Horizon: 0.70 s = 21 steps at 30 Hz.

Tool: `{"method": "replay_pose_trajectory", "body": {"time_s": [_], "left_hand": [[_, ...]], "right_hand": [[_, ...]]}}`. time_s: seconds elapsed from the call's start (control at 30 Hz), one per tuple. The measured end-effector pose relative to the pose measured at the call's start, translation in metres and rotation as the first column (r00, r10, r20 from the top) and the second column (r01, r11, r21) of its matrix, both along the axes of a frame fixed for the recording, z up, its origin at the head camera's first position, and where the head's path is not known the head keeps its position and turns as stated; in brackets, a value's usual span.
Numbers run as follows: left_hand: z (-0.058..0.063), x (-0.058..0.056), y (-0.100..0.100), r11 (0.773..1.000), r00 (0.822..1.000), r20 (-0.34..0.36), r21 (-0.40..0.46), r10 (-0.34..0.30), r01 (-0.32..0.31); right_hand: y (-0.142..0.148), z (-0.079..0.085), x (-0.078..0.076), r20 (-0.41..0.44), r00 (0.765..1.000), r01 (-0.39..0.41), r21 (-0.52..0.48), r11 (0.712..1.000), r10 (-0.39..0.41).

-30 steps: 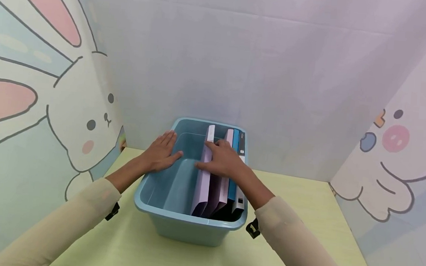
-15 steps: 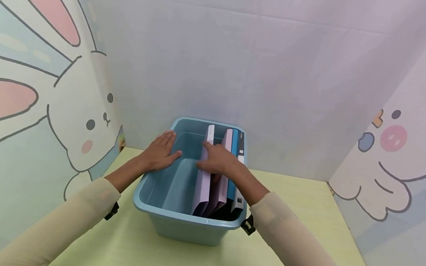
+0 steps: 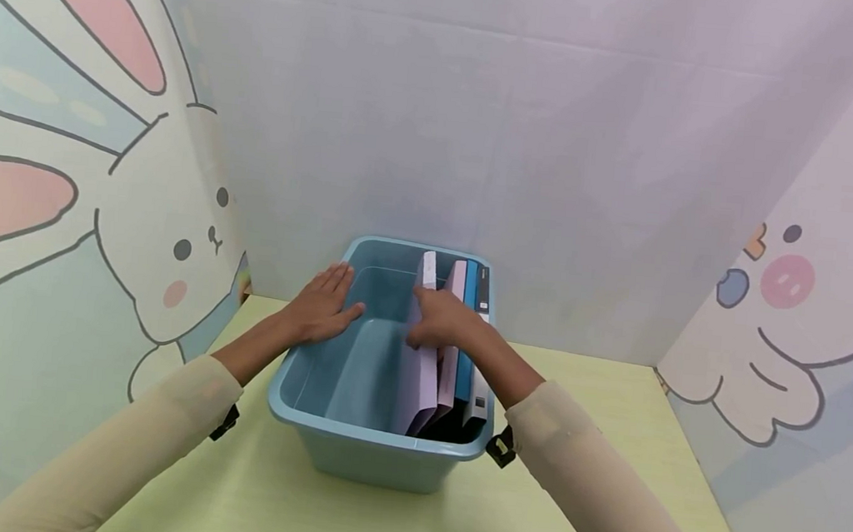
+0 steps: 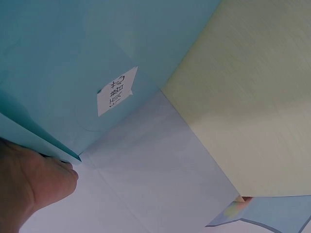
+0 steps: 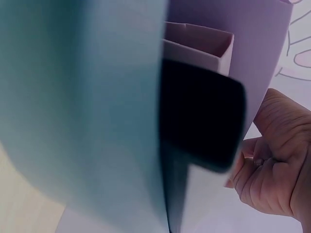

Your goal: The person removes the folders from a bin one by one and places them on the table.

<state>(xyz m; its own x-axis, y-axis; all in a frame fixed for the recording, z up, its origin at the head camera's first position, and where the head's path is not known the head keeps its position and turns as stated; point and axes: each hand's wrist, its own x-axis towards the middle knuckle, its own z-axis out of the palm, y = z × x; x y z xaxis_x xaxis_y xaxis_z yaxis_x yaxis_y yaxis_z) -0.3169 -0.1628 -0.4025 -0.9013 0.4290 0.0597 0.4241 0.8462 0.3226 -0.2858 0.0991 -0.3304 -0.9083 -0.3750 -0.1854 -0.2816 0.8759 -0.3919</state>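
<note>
In the head view my right hand (image 3: 446,319) grips the spine of a lilac file folder (image 3: 423,383), thumb on its left face. This folder stands on edge, slightly tilted, inside a blue plastic tub (image 3: 383,440). To its right stand a pink file folder (image 3: 448,378), a blue folder (image 3: 464,378) and a grey-and-black one (image 3: 475,408). My left hand (image 3: 321,306) rests palm down on the tub's left rim, fingers straight. The right wrist view shows the right hand (image 5: 277,160) holding the lilac folder (image 5: 257,53), with the pink folder (image 5: 199,46) beside it.
The tub stands on a pale yellow table (image 3: 572,428), close to a plain whitish back wall (image 3: 482,137). Side walls carry cartoon drawings, a rabbit (image 3: 166,229) on the left. A paper label (image 4: 117,91) with handwriting is stuck on the tub's outer side.
The lilac folder has shifted to the right, closer to the pink folder, with my right hand on it. My left hand has stayed on the rim.
</note>
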Motion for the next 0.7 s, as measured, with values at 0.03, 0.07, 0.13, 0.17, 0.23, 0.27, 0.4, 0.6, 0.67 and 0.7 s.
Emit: {"method": "replay_pose_trajectory", "body": {"time_s": [0.03,0.07,0.13,0.17,0.23,0.27,0.4,0.6,0.67,0.7], "left_hand": [[0.0,0.001,0.0,1.0,1.0,-0.005,0.01,-0.002,0.002],[0.001,0.001,0.001,1.0,1.0,-0.009,0.016,-0.004,0.004],[0.002,0.002,0.001,0.999,1.0,-0.017,0.032,-0.008,0.009],[0.002,0.002,0.001,0.999,1.0,-0.015,0.033,-0.008,0.008],[0.003,0.003,0.001,1.0,1.0,-0.013,0.029,-0.007,0.008],[0.003,0.003,0.001,1.0,1.0,-0.016,0.024,-0.009,0.009],[0.005,0.005,0.002,1.0,1.0,-0.018,0.01,-0.007,0.007],[0.006,0.004,0.003,1.0,1.0,-0.021,0.019,-0.002,0.002],[0.005,0.003,0.002,1.0,1.0,-0.024,0.018,-0.001,0.001],[0.004,0.003,0.002,1.0,1.0,-0.024,0.021,-0.003,0.003]], "right_hand": [[0.001,0.001,0.0,-0.002,1.0,-0.004,-0.004,1.0,0.004],[0.002,0.001,-0.001,-0.004,1.0,-0.007,-0.008,1.0,0.007],[0.003,0.004,-0.001,-0.008,1.0,-0.011,-0.016,1.0,0.011],[0.005,0.006,-0.001,-0.006,1.0,-0.009,-0.023,1.0,0.009],[0.007,0.008,-0.002,-0.012,1.0,-0.007,-0.033,0.999,0.006],[0.009,0.01,-0.002,-0.012,1.0,-0.003,-0.041,0.999,0.002],[0.018,0.016,-0.003,-0.015,1.0,0.012,-0.094,0.995,-0.013],[0.034,0.023,-0.004,0.008,0.997,0.075,-0.185,0.98,-0.074],[0.04,0.024,-0.004,0.014,0.994,0.104,-0.213,0.971,-0.104],[0.043,0.025,-0.004,0.017,0.993,0.118,-0.229,0.966,-0.117]]}}
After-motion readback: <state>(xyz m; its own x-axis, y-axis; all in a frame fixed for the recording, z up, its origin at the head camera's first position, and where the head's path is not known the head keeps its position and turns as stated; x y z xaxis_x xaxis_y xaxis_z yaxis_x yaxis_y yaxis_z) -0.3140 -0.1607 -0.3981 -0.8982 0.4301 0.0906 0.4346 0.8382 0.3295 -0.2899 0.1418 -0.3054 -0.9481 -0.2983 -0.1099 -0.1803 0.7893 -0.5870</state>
